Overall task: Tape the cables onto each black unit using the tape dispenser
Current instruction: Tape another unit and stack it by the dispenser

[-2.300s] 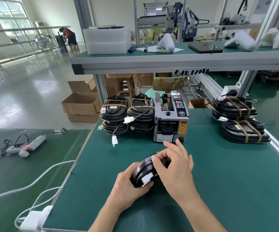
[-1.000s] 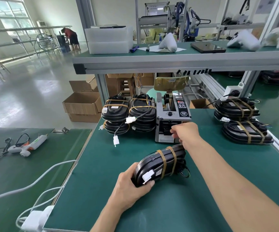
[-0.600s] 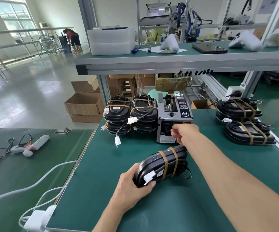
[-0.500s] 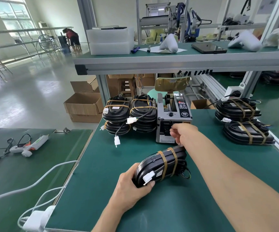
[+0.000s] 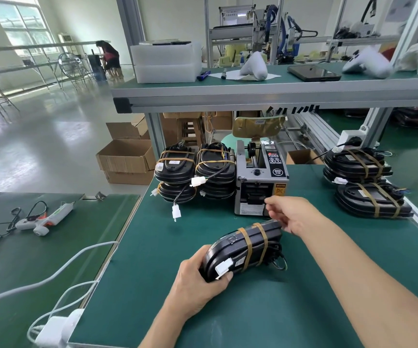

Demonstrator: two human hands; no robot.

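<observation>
A: Where is the black unit (image 5: pixel 246 248) being worked on?

B: Low on the green counter (image 5: pixel 328 285), tilted up on its edge, just in front of the tape dispenser (image 5: pixel 261 182). The left hand (image 5: pixel 200 282) grips its near end, fingers curled under and thumb by the white connector (image 5: pixel 223 268). Two tan tape bands (image 5: pixel 255 243) already cross it, and its cables (image 5: pixel 276 257) bunch at the right side.

A: And the right hand (image 5: pixel 294 214)?

B: It is at the dispenser's front outlet, fingers curled with fingertip and thumb drawn close together. Whether a strip of tape is pinched between them I cannot tell. The heel of that hand sits just above the far end of the unit.

A: What else is on the counter?

B: Left of the dispenser, touching it, stacked taped units (image 5: pixel 195 172) with white plugs hanging. To the right, well apart, two more taped units (image 5: pixel 368 187), one behind the other. On the neighbouring counter to the left lies a glue gun (image 5: pixel 43 218) with its black cord, and white cables (image 5: pixel 59 270) run to a power adapter (image 5: pixel 59 327) at the near edge.
</observation>
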